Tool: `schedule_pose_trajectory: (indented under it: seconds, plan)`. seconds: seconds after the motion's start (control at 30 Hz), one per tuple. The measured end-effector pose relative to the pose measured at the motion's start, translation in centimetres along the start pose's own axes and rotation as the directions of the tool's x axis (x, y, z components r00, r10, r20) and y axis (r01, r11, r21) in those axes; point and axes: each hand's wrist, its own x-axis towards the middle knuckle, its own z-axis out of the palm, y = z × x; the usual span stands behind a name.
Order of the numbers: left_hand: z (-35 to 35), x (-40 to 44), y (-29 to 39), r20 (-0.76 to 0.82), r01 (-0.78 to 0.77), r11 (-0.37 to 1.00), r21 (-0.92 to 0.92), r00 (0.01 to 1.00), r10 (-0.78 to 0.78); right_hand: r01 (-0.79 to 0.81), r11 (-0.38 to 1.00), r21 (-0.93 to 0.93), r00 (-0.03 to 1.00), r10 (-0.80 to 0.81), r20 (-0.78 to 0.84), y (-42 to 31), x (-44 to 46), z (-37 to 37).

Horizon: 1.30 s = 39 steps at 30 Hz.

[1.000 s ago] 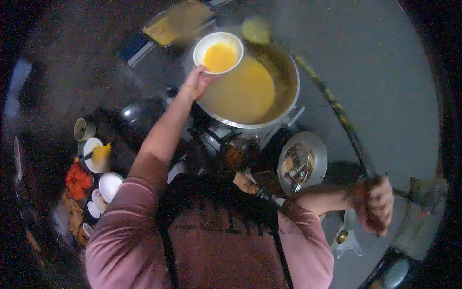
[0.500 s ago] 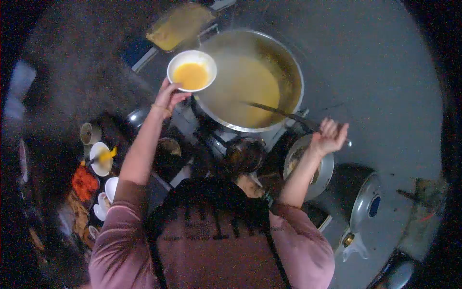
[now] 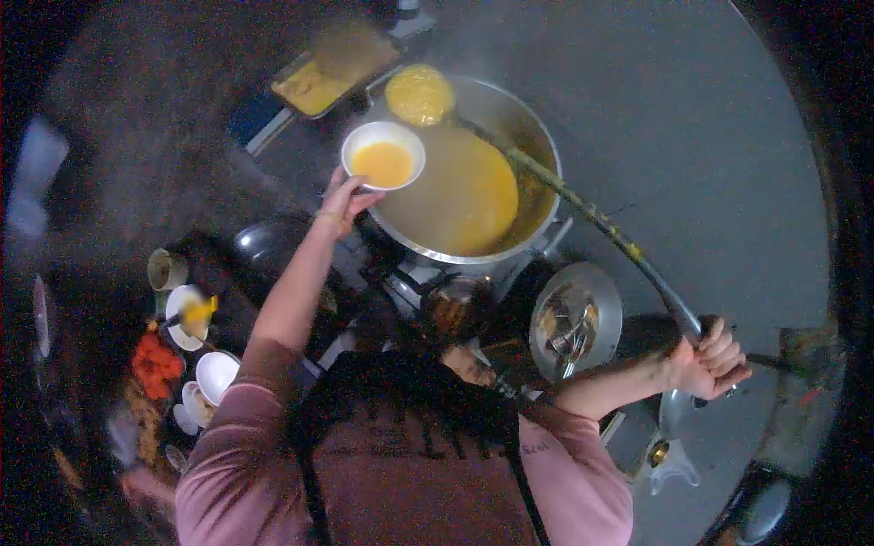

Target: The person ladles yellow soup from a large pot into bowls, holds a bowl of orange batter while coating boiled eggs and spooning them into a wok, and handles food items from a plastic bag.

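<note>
A white bowl [image 3: 407,153] with orange-yellow liquid in it is held at its lower rim by my left hand [image 3: 346,202], over the left edge of a large metal pot [image 3: 537,136]. My right hand [image 3: 715,364] is wrapped round the handle end of a long ladle [image 3: 601,221], out to the right. The ladle's round head [image 3: 420,95], coated or filled with yellow food, is raised at the pot's far left rim, just beyond the bowl. Yellow liquid [image 3: 487,196] lies in the pot, partly veiled by steam.
A tray of yellow food [image 3: 332,77] stands beyond the pot at the left. Nearer me are a metal pan [image 3: 601,318] with a whisk, a white bowl [image 3: 217,375], red food [image 3: 157,364] and a plate with something yellow [image 3: 188,317]. A person's blurred arm [image 3: 150,487] shows at lower left.
The ladle's head has come up out of the pot to the far left rim, as my right hand moved down and right. My left hand has brought the bowl slightly right and nearer me.
</note>
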Motion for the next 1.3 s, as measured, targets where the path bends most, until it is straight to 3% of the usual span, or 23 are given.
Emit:
schedule_pose_trajectory:
  seconds: [0.07,0.27,0.33,0.47,0.57,0.6,0.63,0.67,0.7,0.73,0.77,0.8,0.87,0.9,0.93,0.97,1.03,1.1,1.23,1.3]
  plan:
    - [0.9,0.3,0.1,0.069,0.013,1.000,-0.014,0.998,-0.012,-0.021,0.994,0.107,0.994,0.009,0.106,-0.8,0.1,0.8]
    - [1.6,1.5,-0.6,0.090,-0.011,1.000,-0.027,0.996,0.013,-0.045,0.988,0.149,0.990,0.024,0.139,-1.8,-0.6,0.9]
    - [1.0,1.6,-0.7,0.124,-0.002,0.997,-0.076,0.992,0.011,0.062,0.998,-0.031,0.998,-0.061,0.030,-2.2,-0.7,-0.7]
    - [0.3,0.5,-0.5,0.190,-0.037,0.970,-0.238,0.978,0.084,-0.015,0.997,0.077,0.995,0.007,0.104,-1.6,-0.2,-0.2]
    - [-0.1,-0.7,1.0,0.148,-0.072,0.970,-0.232,0.983,0.108,0.064,0.996,-0.057,0.948,-0.044,0.314,3.6,-2.1,3.0]
    - [-0.2,-0.3,1.0,0.162,-0.053,0.969,-0.242,0.982,0.094,0.178,0.965,-0.191,0.895,-0.078,0.440,6.2,-3.1,2.2]
    - [-0.3,-0.2,1.3,0.181,-0.035,0.967,-0.251,0.980,0.082,0.395,0.730,-0.557,0.827,-0.019,0.562,8.3,-4.5,1.6]
    - [0.2,-0.2,1.9,0.180,-0.033,0.968,-0.249,0.980,0.080,0.036,0.839,-0.542,0.960,0.122,0.253,11.2,-6.6,2.3]
    - [0.5,-0.8,2.7,0.170,-0.050,0.969,-0.242,0.981,0.093,-0.144,0.854,-0.500,0.960,0.244,0.141,14.7,-8.6,-11.3]
    - [0.7,-1.2,3.4,0.161,-0.067,0.970,-0.233,0.981,0.106,0.301,0.425,-0.853,0.899,0.170,0.402,16.1,-9.3,-1.8]
    - [0.9,-1.5,3.8,0.164,-0.066,0.971,-0.229,0.981,0.105,-0.265,0.602,-0.753,0.955,0.272,-0.118,20.3,-11.6,-11.1]
    - [1.1,-1.7,4.2,0.146,-0.089,0.967,-0.237,0.981,0.126,-0.263,0.605,-0.752,0.956,0.267,-0.119,20.2,-11.0,-9.4]
    - [0.6,-2.1,4.6,0.127,-0.112,0.964,-0.242,0.981,0.146,-0.503,0.806,-0.313,0.862,0.440,-0.252,19.3,-8.4,-2.7]
    - [0.0,-2.2,4.7,0.122,-0.116,0.977,-0.180,0.983,0.139,-0.537,0.806,-0.250,0.774,0.353,-0.525,18.5,-7.5,-1.6]
    - [-0.4,-2.3,4.9,0.118,-0.122,0.985,-0.119,0.984,0.136,-0.472,0.840,-0.267,0.834,0.327,-0.444,17.5,-6.9,-3.3]
    - [-0.9,-2.2,4.9,0.121,-0.125,0.985,-0.117,0.983,0.139,-0.457,0.849,-0.267,0.819,0.283,-0.499,16.2,-6.4,-3.4]
    - [-1.9,-2.2,4.6,0.130,-0.105,0.992,-0.066,0.985,0.113,-0.408,0.886,-0.220,0.847,0.277,-0.453,13.3,-5.5,-4.0]
    - [-2.6,-2.5,4.2,0.124,-0.078,0.996,-0.040,0.989,0.083,-0.294,0.933,-0.209,0.926,0.223,-0.305,10.3,-4.6,-5.5]
    - [-3.2,-2.4,2.8,0.122,-0.045,0.999,-0.002,0.992,0.045,-0.126,0.983,-0.131,0.968,0.093,-0.233,5.0,-2.3,-4.1]
    - [-2.2,-2.7,2.5,0.072,-0.007,1.000,-0.011,0.997,0.008,-0.058,0.998,0.039,0.998,0.058,-0.008,2.7,-1.1,-3.3]
